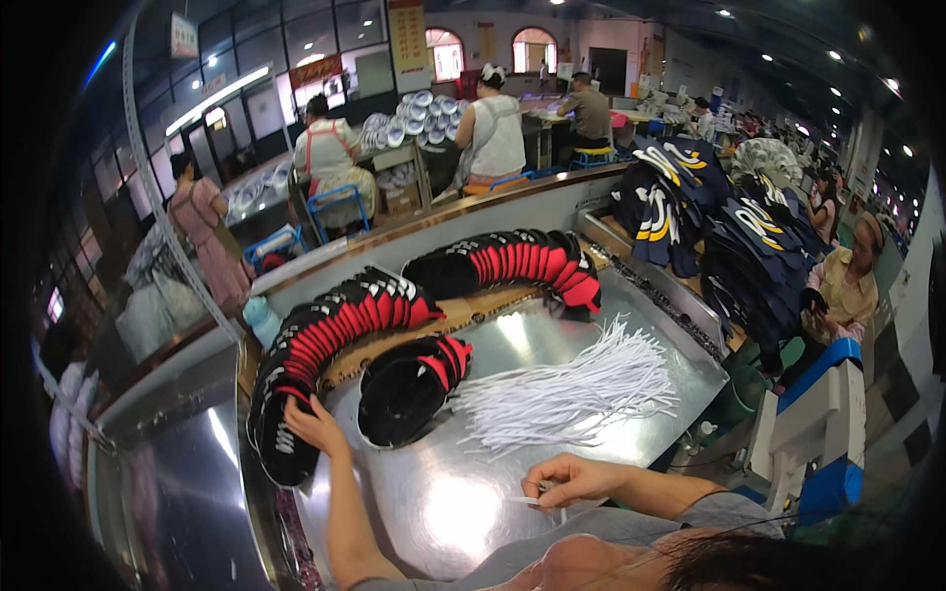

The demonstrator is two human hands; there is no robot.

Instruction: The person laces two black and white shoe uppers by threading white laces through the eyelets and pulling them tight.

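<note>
My left hand has its fingers at the near end of a curved row of nested black-and-red shoe uppers, gripping the frontmost upper. White lacing shows on that one. Held low over the metal tabletop, my right hand pinches a white shoelace. Something small and metallic shows between its fingers, too small to name. Between the hands and farther in lies a small stack of black uppers with red tongues. A loose bundle of white shoelaces spreads to its right.
A second row of nested uppers curves along the back on cardboard. Navy shoe pieces are heaped beyond the right rim. A blue-and-white machine frame stands at right, near a seated person. Other people sit at benches beyond the partition.
</note>
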